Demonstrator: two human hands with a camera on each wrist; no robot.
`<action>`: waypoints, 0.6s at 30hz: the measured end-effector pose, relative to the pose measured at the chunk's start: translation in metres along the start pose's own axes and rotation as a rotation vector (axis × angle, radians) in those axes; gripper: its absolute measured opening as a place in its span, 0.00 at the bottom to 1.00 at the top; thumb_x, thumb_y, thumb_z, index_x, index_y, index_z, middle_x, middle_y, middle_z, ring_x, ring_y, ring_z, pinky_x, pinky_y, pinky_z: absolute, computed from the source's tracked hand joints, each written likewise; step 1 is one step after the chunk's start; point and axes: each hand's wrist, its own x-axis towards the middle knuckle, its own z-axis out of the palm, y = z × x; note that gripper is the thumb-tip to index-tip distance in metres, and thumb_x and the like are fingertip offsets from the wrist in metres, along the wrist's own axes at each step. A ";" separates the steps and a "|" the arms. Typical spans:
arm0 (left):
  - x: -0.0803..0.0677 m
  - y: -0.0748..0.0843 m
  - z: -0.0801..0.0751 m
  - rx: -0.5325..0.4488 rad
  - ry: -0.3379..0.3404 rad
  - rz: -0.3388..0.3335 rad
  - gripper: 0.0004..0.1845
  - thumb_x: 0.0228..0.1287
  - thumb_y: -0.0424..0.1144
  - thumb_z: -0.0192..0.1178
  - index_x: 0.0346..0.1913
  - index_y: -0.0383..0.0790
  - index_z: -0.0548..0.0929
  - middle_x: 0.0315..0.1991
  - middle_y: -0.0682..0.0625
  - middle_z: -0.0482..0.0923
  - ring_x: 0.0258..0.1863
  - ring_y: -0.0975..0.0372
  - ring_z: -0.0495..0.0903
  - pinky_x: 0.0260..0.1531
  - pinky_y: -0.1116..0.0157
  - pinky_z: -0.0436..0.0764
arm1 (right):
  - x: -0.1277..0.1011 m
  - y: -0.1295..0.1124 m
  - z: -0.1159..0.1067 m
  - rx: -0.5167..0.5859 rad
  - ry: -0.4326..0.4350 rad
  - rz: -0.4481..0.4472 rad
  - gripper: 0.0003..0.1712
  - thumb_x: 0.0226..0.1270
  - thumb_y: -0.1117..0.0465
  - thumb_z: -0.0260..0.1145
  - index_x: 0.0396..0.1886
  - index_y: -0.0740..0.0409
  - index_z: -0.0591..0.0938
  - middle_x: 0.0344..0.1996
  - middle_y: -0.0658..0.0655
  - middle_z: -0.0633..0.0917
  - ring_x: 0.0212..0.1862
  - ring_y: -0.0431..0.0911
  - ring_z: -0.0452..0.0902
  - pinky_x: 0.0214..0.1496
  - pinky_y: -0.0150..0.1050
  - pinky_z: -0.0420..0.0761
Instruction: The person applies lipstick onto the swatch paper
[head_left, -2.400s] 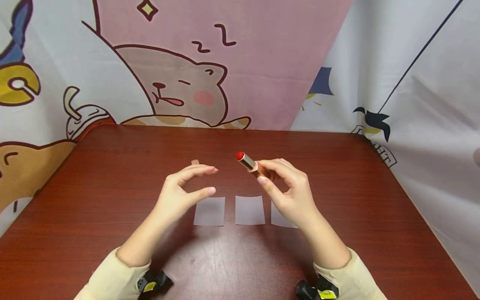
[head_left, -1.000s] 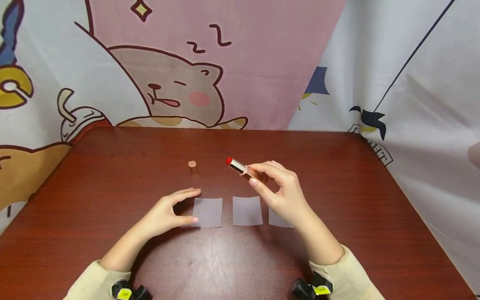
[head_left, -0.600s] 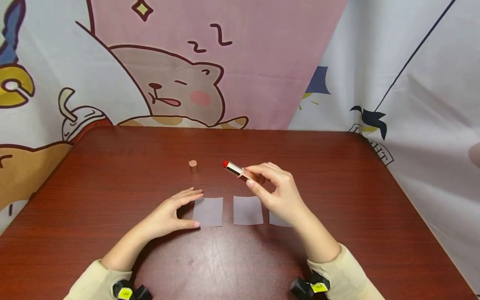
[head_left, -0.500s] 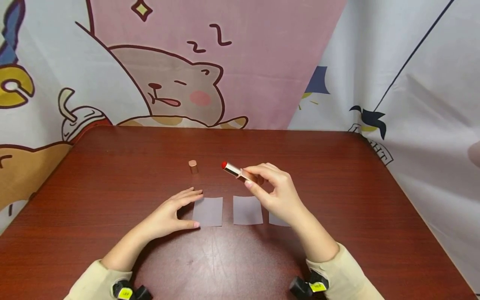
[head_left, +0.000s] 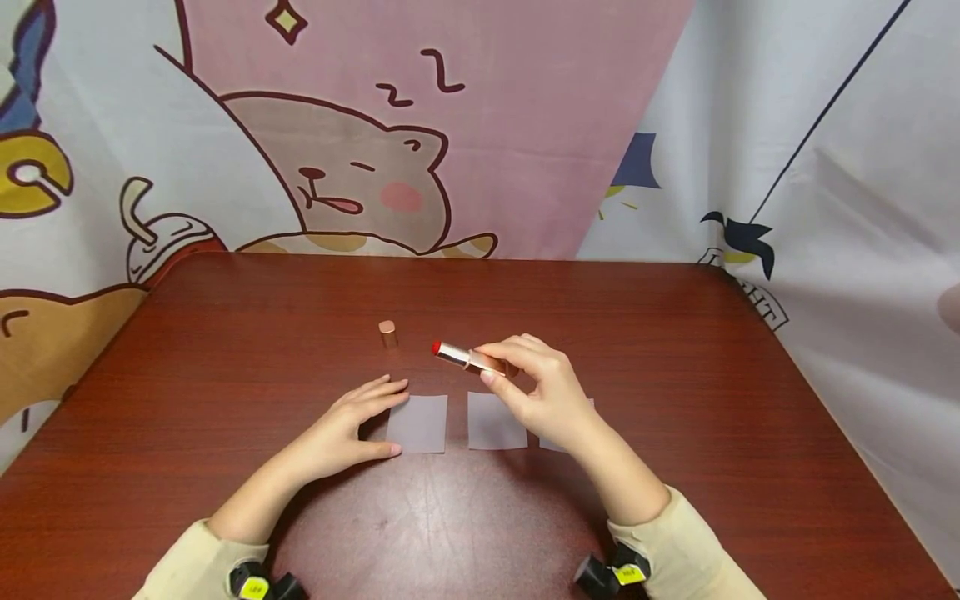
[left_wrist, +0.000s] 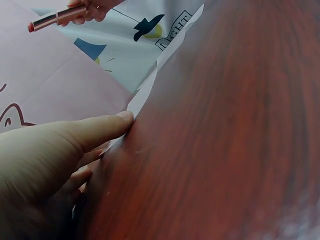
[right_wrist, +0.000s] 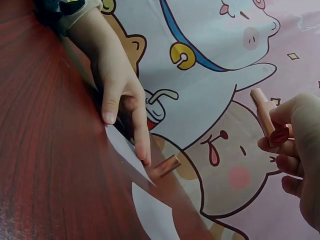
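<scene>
My right hand (head_left: 546, 390) holds an uncapped lipstick (head_left: 453, 355) between thumb and fingers, above the table. Its red tip points left, and the rose-gold base is partly covered by the fingers. With spread fingers, my left hand (head_left: 347, 429) rests at the left edge of the left paper square (head_left: 422, 425); the left wrist view has the thumb (left_wrist: 107, 131) right on the paper's edge. A middle paper square (head_left: 491, 423) lies beside it, and a right paper square (head_left: 553, 446) is mostly hidden under my right hand. The lipstick cap (head_left: 387, 333) stands behind the left square.
A reddish-brown wooden table (head_left: 712, 400) bears everything. Behind it hangs a cartoon-printed cloth (head_left: 525, 125), with a white fabric side (head_left: 847, 217) on the right. Both wrists carry black cameras, the right camera (head_left: 600, 575) close over the table's near part.
My left hand has come down from the air onto the left paper square's edge and stayed there. My right hand has carried the lipstick left and lower, tilting it flatter.
</scene>
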 end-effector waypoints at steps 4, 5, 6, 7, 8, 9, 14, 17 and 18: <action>0.001 0.000 0.001 0.015 -0.002 0.004 0.34 0.53 0.44 0.72 0.62 0.35 0.75 0.67 0.46 0.67 0.70 0.47 0.55 0.63 0.41 0.54 | -0.002 0.003 0.003 -0.004 -0.012 -0.014 0.14 0.57 0.71 0.68 0.44 0.59 0.85 0.32 0.51 0.85 0.33 0.42 0.73 0.32 0.37 0.76; 0.001 0.000 0.001 0.016 -0.002 0.005 0.34 0.53 0.43 0.72 0.62 0.35 0.75 0.67 0.46 0.67 0.70 0.47 0.55 0.63 0.41 0.54 | -0.003 0.004 0.004 -0.006 -0.015 -0.018 0.14 0.57 0.71 0.68 0.44 0.59 0.85 0.33 0.51 0.85 0.33 0.42 0.74 0.32 0.37 0.77; 0.001 0.000 0.001 0.019 -0.003 0.007 0.34 0.53 0.43 0.72 0.62 0.35 0.75 0.67 0.46 0.67 0.70 0.47 0.55 0.63 0.42 0.55 | -0.003 0.004 0.005 -0.010 -0.019 -0.022 0.13 0.57 0.70 0.68 0.44 0.59 0.85 0.32 0.50 0.85 0.33 0.42 0.74 0.32 0.38 0.77; 0.001 0.000 0.002 0.022 -0.003 0.008 0.34 0.53 0.43 0.72 0.62 0.35 0.75 0.67 0.45 0.67 0.70 0.47 0.55 0.63 0.42 0.55 | -0.004 0.005 0.006 -0.016 -0.022 -0.027 0.13 0.58 0.70 0.68 0.44 0.59 0.85 0.32 0.50 0.85 0.33 0.42 0.74 0.32 0.38 0.77; 0.001 0.000 0.002 0.024 -0.003 0.008 0.34 0.53 0.43 0.72 0.62 0.35 0.75 0.67 0.45 0.67 0.70 0.47 0.55 0.63 0.42 0.55 | -0.004 0.005 0.007 -0.021 -0.028 -0.030 0.13 0.58 0.70 0.68 0.44 0.59 0.85 0.32 0.49 0.84 0.33 0.42 0.74 0.32 0.37 0.77; 0.001 -0.001 0.002 0.024 -0.004 0.008 0.34 0.53 0.43 0.72 0.62 0.35 0.75 0.67 0.45 0.67 0.70 0.47 0.55 0.63 0.42 0.55 | -0.004 0.006 0.008 -0.028 -0.033 -0.031 0.13 0.58 0.69 0.68 0.44 0.59 0.85 0.32 0.48 0.84 0.34 0.42 0.74 0.32 0.37 0.77; 0.000 -0.002 0.002 0.024 -0.006 0.004 0.34 0.53 0.45 0.72 0.62 0.35 0.75 0.67 0.46 0.66 0.70 0.48 0.55 0.63 0.41 0.55 | -0.007 0.010 0.011 -0.056 -0.062 -0.025 0.13 0.58 0.66 0.68 0.44 0.58 0.85 0.32 0.46 0.83 0.35 0.40 0.73 0.32 0.39 0.79; 0.000 -0.002 0.001 0.021 -0.003 0.005 0.34 0.54 0.45 0.71 0.62 0.35 0.75 0.67 0.46 0.67 0.70 0.48 0.56 0.63 0.41 0.55 | -0.008 0.013 0.013 -0.064 -0.069 -0.023 0.12 0.59 0.65 0.68 0.44 0.58 0.85 0.32 0.46 0.83 0.35 0.40 0.73 0.32 0.40 0.80; 0.000 -0.002 0.001 0.020 -0.003 0.006 0.34 0.54 0.45 0.71 0.62 0.35 0.75 0.67 0.46 0.67 0.70 0.48 0.56 0.62 0.41 0.55 | -0.008 0.013 0.014 -0.067 -0.072 -0.020 0.12 0.59 0.65 0.68 0.44 0.58 0.85 0.32 0.46 0.83 0.35 0.40 0.73 0.33 0.39 0.80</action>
